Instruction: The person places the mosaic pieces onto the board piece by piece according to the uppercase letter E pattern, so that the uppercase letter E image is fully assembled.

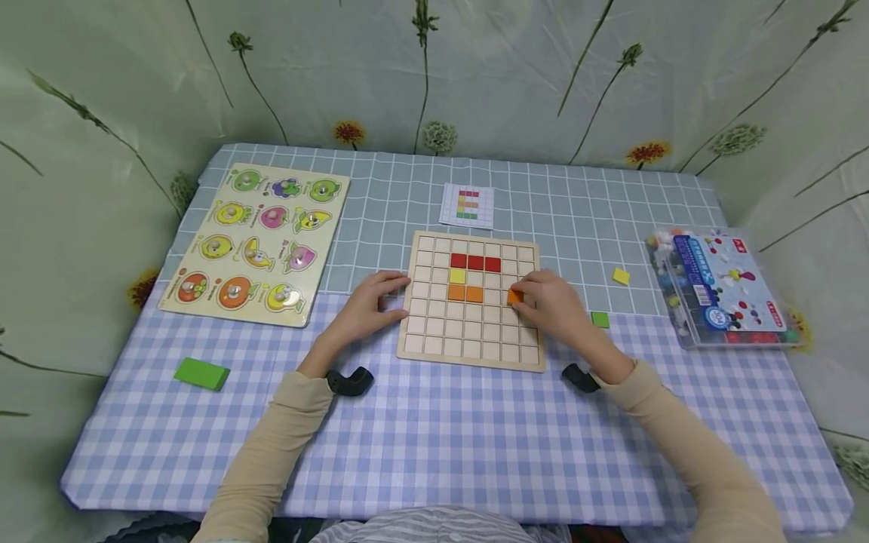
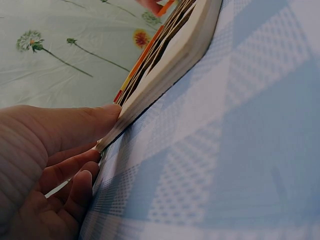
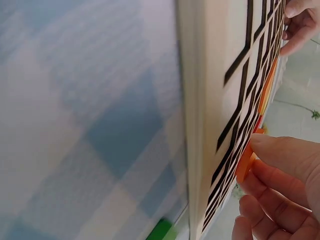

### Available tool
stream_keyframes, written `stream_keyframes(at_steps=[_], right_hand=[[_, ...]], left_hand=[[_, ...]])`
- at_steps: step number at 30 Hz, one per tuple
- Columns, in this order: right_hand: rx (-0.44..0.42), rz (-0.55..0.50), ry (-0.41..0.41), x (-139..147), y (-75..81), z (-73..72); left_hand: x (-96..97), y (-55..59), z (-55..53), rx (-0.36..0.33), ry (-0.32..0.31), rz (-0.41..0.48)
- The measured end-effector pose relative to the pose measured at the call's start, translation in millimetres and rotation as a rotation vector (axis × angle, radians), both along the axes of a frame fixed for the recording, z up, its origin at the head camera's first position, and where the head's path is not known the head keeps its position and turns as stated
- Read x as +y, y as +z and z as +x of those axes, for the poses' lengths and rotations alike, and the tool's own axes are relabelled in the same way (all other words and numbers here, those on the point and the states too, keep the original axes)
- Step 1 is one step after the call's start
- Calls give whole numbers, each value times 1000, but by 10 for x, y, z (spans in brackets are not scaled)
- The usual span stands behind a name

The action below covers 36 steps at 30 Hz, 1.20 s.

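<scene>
A wooden grid board (image 1: pixel 434 365) lies flat on the table. On it sit a row of red tiles (image 1: pixel 475 262), a yellow tile (image 1: pixel 458 277) below its left end and two orange tiles (image 1: pixel 465 293). My left hand (image 1: pixel 372 305) touches the board's left edge, its thumb (image 2: pixel 85 125) against the side in the left wrist view. Over the board's right columns, my right hand (image 1: pixel 553 305) pinches another orange tile (image 3: pixel 245 162) between thumb and fingers, which partly hide it. Behind the board lies a pattern card (image 1: pixel 483 197) printed with coloured squares.
A fruit puzzle board (image 1: pixel 305 256) lies at the left, with a green block (image 1: pixel 201 374) in front of it. Right of the grid board are a loose yellow tile (image 1: pixel 621 277) and a green tile (image 1: pixel 600 320). A clear plastic box (image 1: pixel 686 324) stands farther right.
</scene>
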State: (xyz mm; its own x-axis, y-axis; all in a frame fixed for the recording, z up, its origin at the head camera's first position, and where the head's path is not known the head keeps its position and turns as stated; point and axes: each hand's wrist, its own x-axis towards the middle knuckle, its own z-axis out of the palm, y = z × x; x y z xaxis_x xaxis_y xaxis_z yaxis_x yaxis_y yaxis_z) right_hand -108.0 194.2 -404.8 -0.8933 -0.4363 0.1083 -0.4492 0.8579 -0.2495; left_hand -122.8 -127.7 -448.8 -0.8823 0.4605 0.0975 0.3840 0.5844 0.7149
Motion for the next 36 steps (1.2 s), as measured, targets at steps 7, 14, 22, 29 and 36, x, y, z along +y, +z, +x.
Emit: stream_keyframes(at_steps=[7,14,22,29,36], right_hand=[[14,13,26,-102,-3,-27],[24,-1,50,-155,-20,-55],[-22,6,85,-210,-50,-114],[-61,25,115,-283,-32,-154],[-75,-6,67,-204,36,-141]], left_hand=[[3,14,6,-10,-2,-11],[3,6,-3,-9,-2,-10],[-2,3,-4,-16,4,-9],[2,9,8,-7,3,-10],[0,19,7,-5,-1,-12]])
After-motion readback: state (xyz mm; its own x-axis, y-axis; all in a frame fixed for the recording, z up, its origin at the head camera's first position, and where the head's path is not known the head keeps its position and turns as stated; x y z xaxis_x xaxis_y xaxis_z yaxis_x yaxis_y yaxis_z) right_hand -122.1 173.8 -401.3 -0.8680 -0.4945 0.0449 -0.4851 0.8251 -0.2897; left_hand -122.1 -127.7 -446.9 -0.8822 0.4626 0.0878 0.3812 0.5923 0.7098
